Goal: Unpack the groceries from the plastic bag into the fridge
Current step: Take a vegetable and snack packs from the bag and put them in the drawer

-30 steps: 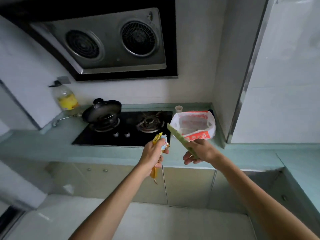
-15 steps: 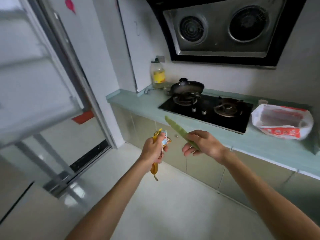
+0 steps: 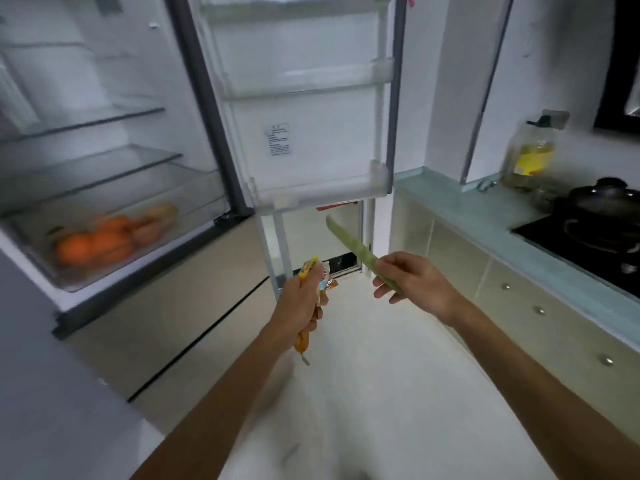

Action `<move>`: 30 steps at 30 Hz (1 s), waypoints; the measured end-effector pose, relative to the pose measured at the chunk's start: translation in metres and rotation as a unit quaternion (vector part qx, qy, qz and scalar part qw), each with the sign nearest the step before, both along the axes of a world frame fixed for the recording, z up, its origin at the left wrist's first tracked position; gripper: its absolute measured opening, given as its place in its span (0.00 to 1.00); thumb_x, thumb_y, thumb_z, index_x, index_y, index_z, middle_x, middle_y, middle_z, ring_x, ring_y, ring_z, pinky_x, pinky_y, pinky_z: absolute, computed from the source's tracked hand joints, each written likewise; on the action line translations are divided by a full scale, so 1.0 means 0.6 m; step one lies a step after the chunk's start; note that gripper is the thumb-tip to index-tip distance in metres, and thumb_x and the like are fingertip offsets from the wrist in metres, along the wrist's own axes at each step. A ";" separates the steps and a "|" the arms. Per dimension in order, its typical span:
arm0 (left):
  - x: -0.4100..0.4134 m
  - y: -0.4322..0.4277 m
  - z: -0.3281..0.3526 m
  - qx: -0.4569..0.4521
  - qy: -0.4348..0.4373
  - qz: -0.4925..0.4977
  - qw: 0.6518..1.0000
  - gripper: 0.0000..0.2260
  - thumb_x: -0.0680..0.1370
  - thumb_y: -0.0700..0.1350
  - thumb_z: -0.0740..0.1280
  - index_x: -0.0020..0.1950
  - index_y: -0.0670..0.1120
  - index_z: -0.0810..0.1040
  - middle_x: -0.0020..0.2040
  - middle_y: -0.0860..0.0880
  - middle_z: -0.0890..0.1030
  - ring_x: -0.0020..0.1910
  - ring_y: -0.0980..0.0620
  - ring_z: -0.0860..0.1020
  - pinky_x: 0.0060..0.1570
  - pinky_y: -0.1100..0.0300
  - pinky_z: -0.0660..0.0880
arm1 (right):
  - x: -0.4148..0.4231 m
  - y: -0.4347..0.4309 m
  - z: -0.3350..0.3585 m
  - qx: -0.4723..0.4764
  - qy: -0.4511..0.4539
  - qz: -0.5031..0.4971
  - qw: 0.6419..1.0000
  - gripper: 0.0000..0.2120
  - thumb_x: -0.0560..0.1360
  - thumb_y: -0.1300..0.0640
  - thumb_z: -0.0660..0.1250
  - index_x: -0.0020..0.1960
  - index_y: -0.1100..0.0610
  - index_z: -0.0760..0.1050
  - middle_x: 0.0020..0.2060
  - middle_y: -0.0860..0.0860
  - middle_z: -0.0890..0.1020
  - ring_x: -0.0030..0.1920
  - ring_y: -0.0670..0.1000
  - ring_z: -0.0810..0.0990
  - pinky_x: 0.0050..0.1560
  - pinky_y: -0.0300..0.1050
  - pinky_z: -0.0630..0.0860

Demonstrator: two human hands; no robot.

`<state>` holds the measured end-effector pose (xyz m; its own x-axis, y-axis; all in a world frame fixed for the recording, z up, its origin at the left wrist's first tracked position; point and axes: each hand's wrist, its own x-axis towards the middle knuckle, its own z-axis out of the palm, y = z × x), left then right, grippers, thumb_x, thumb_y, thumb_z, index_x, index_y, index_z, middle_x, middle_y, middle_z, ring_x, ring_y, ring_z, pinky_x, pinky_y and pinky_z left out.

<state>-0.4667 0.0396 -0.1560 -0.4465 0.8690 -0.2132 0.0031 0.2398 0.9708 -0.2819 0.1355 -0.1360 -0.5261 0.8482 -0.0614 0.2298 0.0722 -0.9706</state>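
A yellow-labelled oil bottle (image 3: pixel 530 150) stands at the counter's (image 3: pixel 460 199) back edge, near a lidded black pan (image 3: pixel 602 199) on the hob (image 3: pixel 547 237).

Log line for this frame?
left hand: grips yellow snack packets | right hand: holds long pale-green flat stick | white fridge: open | clear drawer: orange fruit inside
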 end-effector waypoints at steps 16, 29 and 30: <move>-0.414 0.064 0.106 0.058 0.068 0.255 0.963 0.14 0.81 0.56 0.62 0.46 0.46 0.74 0.32 0.48 0.73 0.24 0.55 0.67 0.23 0.67 0.59 | -0.593 0.241 0.072 0.253 0.012 0.220 0.942 0.03 0.76 0.57 0.69 0.49 0.54 0.81 0.39 0.48 0.86 0.41 0.47 0.84 0.48 0.41 0.77; -0.638 -0.005 0.163 0.084 0.035 0.330 0.940 0.18 0.79 0.58 0.65 0.37 0.47 0.74 0.29 0.51 0.73 0.22 0.55 0.67 0.20 0.66 0.61 | -0.999 0.232 0.131 0.394 -0.043 0.373 0.839 0.08 0.73 0.61 0.73 0.51 0.56 0.85 0.46 0.51 0.85 0.48 0.50 0.83 0.50 0.40 0.76; -0.653 -0.014 0.167 0.097 0.003 0.316 0.944 0.18 0.79 0.57 0.64 0.36 0.47 0.73 0.29 0.51 0.71 0.21 0.56 0.65 0.19 0.67 0.58 | -1.017 0.237 0.124 0.408 -0.069 0.363 0.835 0.08 0.73 0.61 0.73 0.51 0.56 0.85 0.46 0.52 0.86 0.48 0.51 0.83 0.50 0.42 0.77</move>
